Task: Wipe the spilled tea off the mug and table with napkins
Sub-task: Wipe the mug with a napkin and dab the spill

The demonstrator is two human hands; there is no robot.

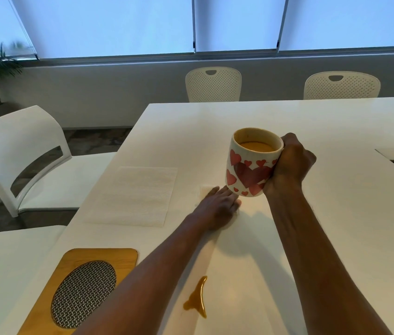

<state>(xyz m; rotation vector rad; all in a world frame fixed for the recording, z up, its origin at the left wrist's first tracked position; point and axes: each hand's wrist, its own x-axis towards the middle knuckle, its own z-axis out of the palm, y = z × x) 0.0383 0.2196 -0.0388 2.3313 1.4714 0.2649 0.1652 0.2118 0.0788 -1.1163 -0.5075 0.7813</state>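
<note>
Holding the heart mug (251, 165) up off the white table (312, 213), our right hand (290, 163) is wrapped tight around its side. Milky tea fills the mug partway. Our left hand (217, 209) lies flat with fingers spread on a small napkin (205, 189), just under the mug. A bigger napkin (133, 197) lies flat to the left. A brown tea spill (198, 298) sits near us between our arms. A wooden trivet (82, 286) rests by the table edge.
</note>
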